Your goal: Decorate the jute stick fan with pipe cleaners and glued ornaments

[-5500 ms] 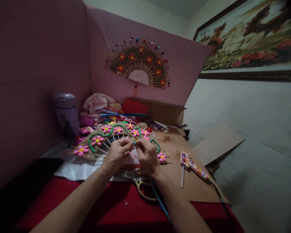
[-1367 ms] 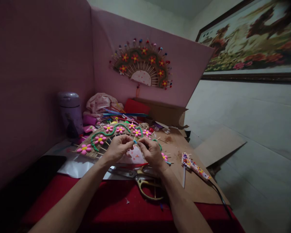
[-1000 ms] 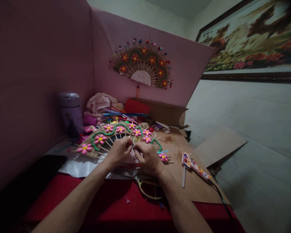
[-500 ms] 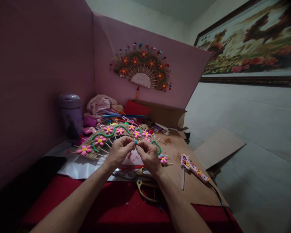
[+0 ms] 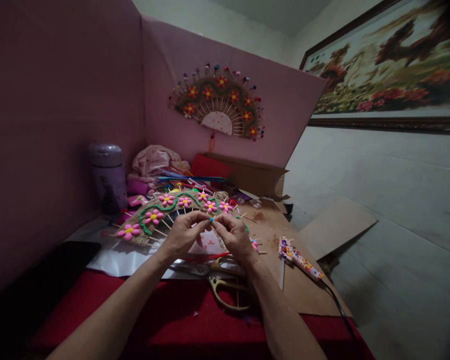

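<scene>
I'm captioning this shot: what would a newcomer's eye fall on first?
Probably the orange-flowered fan, up on the pink board. Next, the pink-flowered fan lying below, partly hidden by the left hand and right hand, which pinch a small blue piece.

The long, thin light-blue strip has gone from its earlier place, trailing below the right hand point(image 5: 234, 240) over the red cloth point(image 5: 165, 320). That hand now mostly hides the rightmost pink-petalled, yellow-centred flower point(image 5: 254, 245).

Blue piece point(image 5: 211, 219): small, pinched between my left hand point(image 5: 183, 233) and right hand point(image 5: 233, 237). Fan point(image 5: 138, 217): twine-covered, pink-flowered, lies arc-side away from me.
</scene>
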Available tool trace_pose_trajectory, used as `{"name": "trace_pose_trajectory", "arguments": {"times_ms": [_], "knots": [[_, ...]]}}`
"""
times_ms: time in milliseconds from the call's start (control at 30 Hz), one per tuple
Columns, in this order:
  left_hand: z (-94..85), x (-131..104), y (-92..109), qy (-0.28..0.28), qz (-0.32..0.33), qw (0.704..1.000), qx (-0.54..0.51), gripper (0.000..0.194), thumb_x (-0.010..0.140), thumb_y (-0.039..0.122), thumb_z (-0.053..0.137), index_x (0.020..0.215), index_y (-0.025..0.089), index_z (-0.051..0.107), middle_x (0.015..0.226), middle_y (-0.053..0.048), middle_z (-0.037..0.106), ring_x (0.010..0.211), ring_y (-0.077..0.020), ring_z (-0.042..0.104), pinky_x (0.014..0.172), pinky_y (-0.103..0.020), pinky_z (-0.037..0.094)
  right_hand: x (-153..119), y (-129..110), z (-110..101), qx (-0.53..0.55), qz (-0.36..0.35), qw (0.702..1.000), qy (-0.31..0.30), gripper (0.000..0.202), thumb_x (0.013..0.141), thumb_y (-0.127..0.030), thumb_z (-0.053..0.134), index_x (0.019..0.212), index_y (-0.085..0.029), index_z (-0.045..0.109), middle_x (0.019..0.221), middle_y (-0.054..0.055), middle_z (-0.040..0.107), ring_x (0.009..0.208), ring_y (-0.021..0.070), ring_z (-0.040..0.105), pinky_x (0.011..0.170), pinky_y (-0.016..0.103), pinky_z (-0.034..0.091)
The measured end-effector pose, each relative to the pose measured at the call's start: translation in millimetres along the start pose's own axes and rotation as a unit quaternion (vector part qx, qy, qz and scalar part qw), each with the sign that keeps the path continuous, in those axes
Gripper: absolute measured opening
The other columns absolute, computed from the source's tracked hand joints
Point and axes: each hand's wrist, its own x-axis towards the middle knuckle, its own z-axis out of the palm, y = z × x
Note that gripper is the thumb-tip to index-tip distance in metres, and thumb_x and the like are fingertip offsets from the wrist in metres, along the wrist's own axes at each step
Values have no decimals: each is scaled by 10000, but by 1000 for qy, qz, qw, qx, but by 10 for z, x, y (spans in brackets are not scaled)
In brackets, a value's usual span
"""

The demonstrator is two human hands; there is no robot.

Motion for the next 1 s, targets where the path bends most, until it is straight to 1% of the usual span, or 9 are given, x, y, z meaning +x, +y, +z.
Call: {"name": "trace_pose_trajectory", "arguments": {"times_ms": [200, 267, 367, 467, 567, 600, 667, 833, 1000], "knots": [[-101, 10, 56, -65, -34, 997, 33, 243, 712, 355, 634, 721, 113, 630, 606, -19, 597, 493, -102, 539, 396, -209, 482, 11, -15, -92, 9, 9, 998, -66, 208, 828, -303, 519, 706, -157, 605, 606, -13, 506, 555, 91, 410, 517, 212, 330], [-113, 7, 78, -86, -44, 995, 25, 248, 708, 357, 638, 708, 109, 621, 598, -21, 602, 477, -95, 536, 407, -211, 489, 9, -8, -115, 30, 17, 996, -78, 214, 817, -311, 530, 684, -155, 589, 606, -14, 502, 556, 88, 403, 507, 207, 322], [-87, -1, 86, -94, -51, 994, 10, 247, 699, 353, 639, 707, 108, 609, 579, -13, 592, 454, -94, 531, 414, -225, 493, 4, 11, -101, 68, 37, 993, -83, 203, 794, -306, 544, 657, -157, 558, 592, -23, 480, 545, 83, 387, 483, 200, 303], [-34, -10, 39, -63, -38, 997, 32, 209, 710, 329, 610, 705, 121, 604, 573, 3, 569, 438, -96, 521, 412, -229, 476, 3, 37, -1, 84, 51, 995, -35, 185, 749, -254, 549, 594, -166, 499, 557, -40, 432, 517, 75, 360, 463, 196, 283], [9, -17, -34, 9, 24, 989, 144, 108, 704, 249, 593, 684, 149, 629, 586, -1, 587, 498, -105, 536, 469, -208, 454, 7, 64, 104, 18, 47, 998, 35, 170, 704, -201, 535, 550, -177, 469, 513, -56, 391, 489, 72, 333, 458, 200, 265], [16, -19, -52, 26, 46, 982, 179, 89, 705, 227, 585, 691, 160, 642, 599, -6, 603, 528, -111, 545, 496, -204, 448, 9, 71, 117, -6, 42, 998, 44, 160, 699, -192, 528, 549, -178, 474, 507, -58, 394, 487, 73, 338, 462, 201, 267], [16, -16, -68, 32, 63, 976, 206, 100, 718, 218, 572, 722, 178, 663, 626, -14, 632, 570, -122, 561, 530, -203, 442, 17, 78, 101, -33, 29, 999, 32, 149, 702, -187, 520, 555, -177, 495, 508, -55, 417, 491, 75, 359, 472, 199, 281], [-33, 21, -14, -13, -24, 993, 118, 139, 682, 280, 624, 723, 154, 666, 614, -25, 638, 556, -135, 574, 504, -218, 450, 28, 55, -45, -41, 9, 998, -47, 151, 751, -196, 521, 615, -164, 577, 531, -40, 493, 495, 77, 395, 481, 195, 300], [-45, 45, 39, -25, -81, 996, 40, 188, 611, 295, 674, 671, 122, 631, 549, -15, 607, 478, -100, 522, 440, -196, 418, 26, 32, -93, -60, -14, 996, -61, 175, 808, -236, 516, 677, -166, 609, 588, -20, 542, 540, 91, 446, 517, 204, 322]]}}
